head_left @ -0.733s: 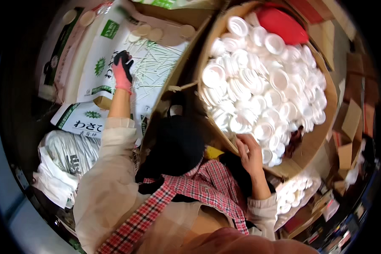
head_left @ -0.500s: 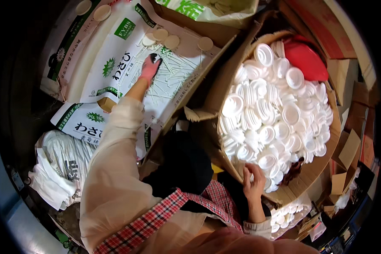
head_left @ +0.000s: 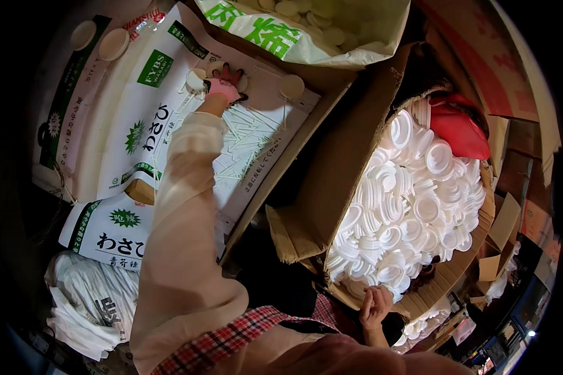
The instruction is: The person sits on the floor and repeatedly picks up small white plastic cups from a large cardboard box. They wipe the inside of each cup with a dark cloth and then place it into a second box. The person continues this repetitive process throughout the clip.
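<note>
Overlapping pale discs (head_left: 195, 79): left hand (head_left: 224, 85), spread; right hand (head_left: 376, 307) curled, grip unclear, beside white lids (head_left: 413, 212); cardboard flap (head_left: 288, 236) between.

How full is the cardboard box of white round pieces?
Well filled: the white round pieces heap across the cardboard box, hiding its bottom. I cannot tell how deep they go.

The left part of the printed sheet (head_left: 113, 115) leaves an open lane toward its far edge. Its middle is barred by the left sleeve (head_left: 184, 237), crossing the near edge, and the left grip (head_left: 225, 84), spread over discs (head_left: 197, 80). A cardboard wall (head_left: 294, 150) lines the right edge; a plastic bag (head_left: 300, 47) crowds the far right corner. Beyond that wall, a dark gap narrows at a torn flap (head_left: 288, 234).
</note>
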A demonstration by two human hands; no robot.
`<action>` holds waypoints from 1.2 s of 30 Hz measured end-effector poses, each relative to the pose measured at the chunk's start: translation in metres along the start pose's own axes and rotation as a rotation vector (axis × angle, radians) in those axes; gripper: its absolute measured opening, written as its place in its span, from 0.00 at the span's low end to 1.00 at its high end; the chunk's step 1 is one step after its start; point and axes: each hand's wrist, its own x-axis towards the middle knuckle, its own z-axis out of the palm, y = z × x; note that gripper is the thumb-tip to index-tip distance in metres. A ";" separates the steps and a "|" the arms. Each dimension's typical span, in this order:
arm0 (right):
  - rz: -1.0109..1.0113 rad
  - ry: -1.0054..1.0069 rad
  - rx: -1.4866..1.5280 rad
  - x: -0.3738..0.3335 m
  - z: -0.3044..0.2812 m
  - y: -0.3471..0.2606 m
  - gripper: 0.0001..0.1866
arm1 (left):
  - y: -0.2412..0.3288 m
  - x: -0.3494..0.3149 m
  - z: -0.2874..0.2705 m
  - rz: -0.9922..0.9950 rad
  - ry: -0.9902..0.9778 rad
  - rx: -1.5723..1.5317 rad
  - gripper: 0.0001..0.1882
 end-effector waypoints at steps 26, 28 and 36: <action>-0.046 0.132 0.006 -0.008 0.007 0.002 0.06 | -0.025 -0.040 -0.016 -0.091 0.470 -0.576 0.28; -0.050 0.114 0.049 -0.005 0.007 0.007 0.06 | -0.090 -0.015 0.050 -0.177 0.299 -0.061 0.30; 0.017 0.064 0.041 0.000 0.002 0.004 0.06 | -0.083 -0.026 0.038 -0.074 0.104 -0.132 0.22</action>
